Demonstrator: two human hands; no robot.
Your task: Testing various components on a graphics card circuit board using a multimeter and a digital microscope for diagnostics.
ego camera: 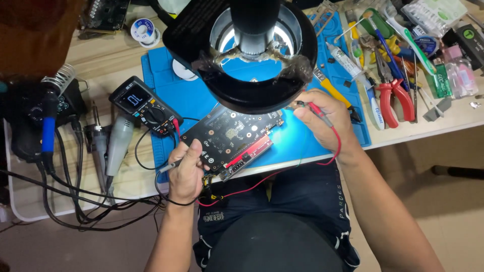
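Note:
A black circuit board (229,138) with a red slot along one edge lies tilted on the blue work mat (181,95), under a round lit magnifier lamp (252,50). My left hand (187,171) grips the board's near left corner and pinches a black test probe (169,166). My right hand (322,123) holds a red test probe (315,108) by the board's far right corner; its red lead (282,174) runs down past the table edge. A black multimeter (143,106) with a lit display lies left of the board.
A soldering iron in its coil stand (50,108) and a grey hot-air handle (118,143) sit at the left with tangled black cables. Red-handled pliers (393,95), tubes, tweezers and bottles crowd the right. A solder spool (145,31) lies at the back.

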